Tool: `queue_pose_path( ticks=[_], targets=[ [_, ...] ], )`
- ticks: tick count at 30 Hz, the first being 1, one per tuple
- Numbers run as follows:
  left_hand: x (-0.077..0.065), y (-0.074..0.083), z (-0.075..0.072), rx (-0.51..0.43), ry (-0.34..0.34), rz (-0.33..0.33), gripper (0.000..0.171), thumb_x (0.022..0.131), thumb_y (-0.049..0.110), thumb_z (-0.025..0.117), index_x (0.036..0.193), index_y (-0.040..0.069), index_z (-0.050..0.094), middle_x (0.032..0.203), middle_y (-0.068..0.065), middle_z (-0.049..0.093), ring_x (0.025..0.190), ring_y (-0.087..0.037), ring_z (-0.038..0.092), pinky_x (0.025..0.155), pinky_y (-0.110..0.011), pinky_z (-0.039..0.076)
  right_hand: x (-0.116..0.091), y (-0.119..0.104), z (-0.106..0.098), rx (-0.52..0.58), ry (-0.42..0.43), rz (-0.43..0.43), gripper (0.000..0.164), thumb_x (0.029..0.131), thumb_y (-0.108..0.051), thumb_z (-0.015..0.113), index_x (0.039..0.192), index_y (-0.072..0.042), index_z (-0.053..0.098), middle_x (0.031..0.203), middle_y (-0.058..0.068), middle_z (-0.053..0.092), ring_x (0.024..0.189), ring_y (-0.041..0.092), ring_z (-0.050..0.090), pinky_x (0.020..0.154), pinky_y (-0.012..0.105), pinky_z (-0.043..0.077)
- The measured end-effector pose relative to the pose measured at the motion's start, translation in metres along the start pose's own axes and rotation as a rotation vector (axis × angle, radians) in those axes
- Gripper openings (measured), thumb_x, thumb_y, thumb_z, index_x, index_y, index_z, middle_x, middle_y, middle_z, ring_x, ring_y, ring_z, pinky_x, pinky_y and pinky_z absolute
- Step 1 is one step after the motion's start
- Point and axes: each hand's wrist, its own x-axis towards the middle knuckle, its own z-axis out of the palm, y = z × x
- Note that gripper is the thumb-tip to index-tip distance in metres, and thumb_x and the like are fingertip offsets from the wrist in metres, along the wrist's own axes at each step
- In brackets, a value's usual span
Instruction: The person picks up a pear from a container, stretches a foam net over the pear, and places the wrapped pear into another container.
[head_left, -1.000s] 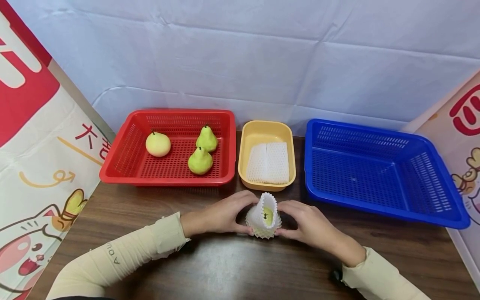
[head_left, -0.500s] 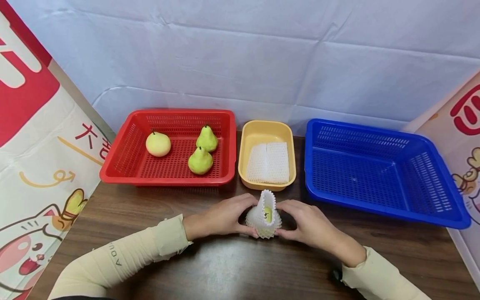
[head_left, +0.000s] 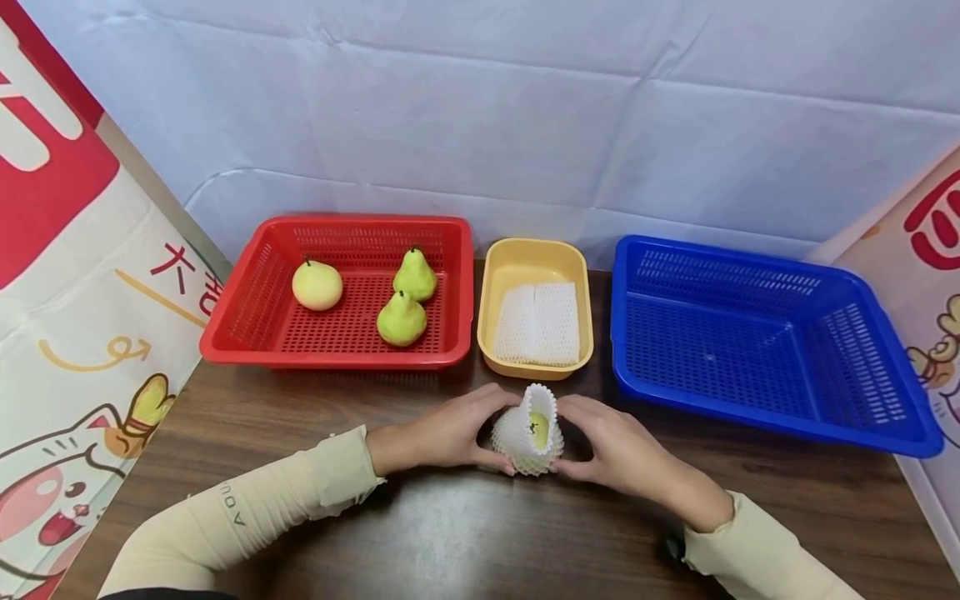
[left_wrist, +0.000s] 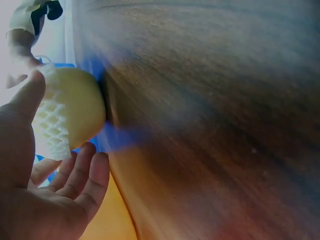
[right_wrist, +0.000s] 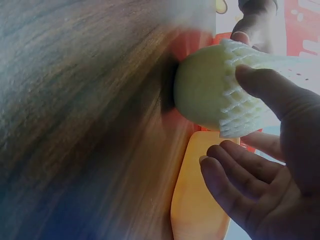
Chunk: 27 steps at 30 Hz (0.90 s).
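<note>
A pale yellow-green pear (right_wrist: 200, 90) stands on the brown table between my hands. A white foam net sleeve (head_left: 516, 435) covers its upper part; the lower part is bare in both wrist views. The sleeve's top gapes, and the stem shows inside. My left hand (head_left: 465, 429) holds the sleeved pear from the left, thumb on the netting. From the right, my right hand (head_left: 615, 442) holds it too, its thumb pressing the net and its fingers curved behind.
Left of centre, a red basket (head_left: 337, 360) holds a round yellow pear (head_left: 317, 285) and two green pears (head_left: 402, 320). A yellow tub (head_left: 487, 354) with flat white foam nets (head_left: 536, 325) stands behind my hands. On the right sits a blue basket (head_left: 720, 333). A pale cloth backs the table.
My left thumb has shifted slightly right along the sleeve. The sleeve's open top has changed shape a little. My right hand stays nearly in place.
</note>
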Motion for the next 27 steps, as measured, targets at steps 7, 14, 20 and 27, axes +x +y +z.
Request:
queue_pose_path(
  ticks=[7,14,20,27],
  targets=[
    [-0.0010,0.0007,-0.0007,0.008,0.045,0.028,0.084,0.074,0.043,0.091,0.141,0.012,0.052,0.127,-0.002,0.052,0.115,-0.011,0.053,0.101,-0.026,0.047,0.0006,0.0000,0.0018,0.075,0.066,-0.041,0.068,0.074,-0.044,0.090,0.129,-0.013,0.065,0.128,-0.002,0.066,0.117,0.016,0.063,0.093,0.041,0.055],
    [0.0004,0.0039,-0.0004,-0.039,0.110,0.127,0.076,0.075,0.039,0.092,0.134,0.007,0.056,0.130,-0.003,0.057,0.121,-0.012,0.053,0.106,-0.026,0.043,0.0025,-0.0013,0.0035,0.067,0.094,-0.036,0.058,0.074,-0.040,0.091,0.121,-0.014,0.069,0.121,-0.002,0.069,0.112,0.015,0.065,0.091,0.040,0.056],
    [0.0004,0.0075,-0.0003,-0.029,0.073,0.059,0.070,0.076,0.037,0.090,0.131,0.005,0.059,0.127,-0.004,0.062,0.119,-0.012,0.056,0.105,-0.025,0.044,0.0032,-0.0031,0.0035,0.051,0.042,0.000,0.056,0.076,-0.038,0.090,0.122,-0.011,0.070,0.119,0.002,0.071,0.111,0.019,0.067,0.091,0.042,0.056],
    [-0.0009,0.0044,0.0038,-0.020,-0.019,-0.030,0.082,0.079,0.044,0.086,0.143,0.005,0.054,0.136,-0.006,0.062,0.127,-0.014,0.055,0.109,-0.027,0.042,0.0041,-0.0029,0.0014,0.054,-0.031,0.035,0.070,0.077,-0.042,0.087,0.129,-0.001,0.067,0.122,0.010,0.070,0.113,0.026,0.067,0.092,0.047,0.055]
  ],
)
